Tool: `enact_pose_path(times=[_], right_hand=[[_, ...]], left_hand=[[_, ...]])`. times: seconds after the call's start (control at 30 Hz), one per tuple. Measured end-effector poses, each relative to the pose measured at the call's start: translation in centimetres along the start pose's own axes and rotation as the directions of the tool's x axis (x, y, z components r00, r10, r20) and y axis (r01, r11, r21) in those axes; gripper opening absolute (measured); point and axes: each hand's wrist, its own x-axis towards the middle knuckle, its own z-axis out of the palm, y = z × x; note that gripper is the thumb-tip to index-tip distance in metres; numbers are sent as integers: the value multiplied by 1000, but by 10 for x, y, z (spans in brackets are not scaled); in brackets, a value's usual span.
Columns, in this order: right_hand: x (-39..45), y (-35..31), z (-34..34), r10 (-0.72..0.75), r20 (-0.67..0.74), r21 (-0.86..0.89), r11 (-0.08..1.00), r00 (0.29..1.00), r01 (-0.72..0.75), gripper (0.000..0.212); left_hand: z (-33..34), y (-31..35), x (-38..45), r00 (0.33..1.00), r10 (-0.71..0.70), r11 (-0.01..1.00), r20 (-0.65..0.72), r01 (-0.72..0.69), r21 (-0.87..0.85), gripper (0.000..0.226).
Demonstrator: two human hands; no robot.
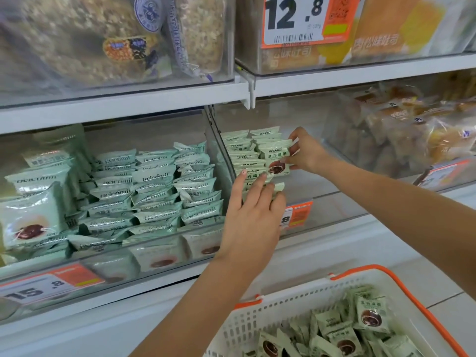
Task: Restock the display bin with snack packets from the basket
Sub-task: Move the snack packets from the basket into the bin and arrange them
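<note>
A clear display bin (pixel 332 202) on the middle shelf holds a stack of pale green snack packets (pixel 242 150) at its left side. My right hand (pixel 306 153) pinches one upright green packet (pixel 277 158) with a brown filling picture at the stack's right edge. My left hand (pixel 253 210) lies with straight fingers pressed against the front of the lower packets. The white basket (pixel 291 300) with orange handles sits at the lower right, with several more green packets (pixel 347 333) in it.
The neighbouring clear bin (pixel 164 261) on the left is packed with mint green packets (pixel 154 191). Bread packs (pixel 401 130) fill the bin on the right. Orange price tags (pixel 298 215) hang on the bin fronts. The upper shelf (pixel 128 104) carries bagged goods above.
</note>
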Motion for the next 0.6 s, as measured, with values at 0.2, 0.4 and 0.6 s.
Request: enact_pose_path(times=[0.2, 0.4, 0.6], right_hand=[[-16, -7, -18, 23, -162, 36, 999, 987, -17, 48], [-164, -13, -43, -246, -715, 54, 914, 655, 402, 34], [-291, 151, 7, 200, -366, -47, 971, 909, -233, 23]], left_hand=[[0, -3, -2, 1000, 22, 1000, -5, -22, 4, 50], [-10, 11, -11, 979, 100, 984, -178, -123, -127, 44], [-18, 59, -38, 941, 299, 904, -160, -333, -267, 41]])
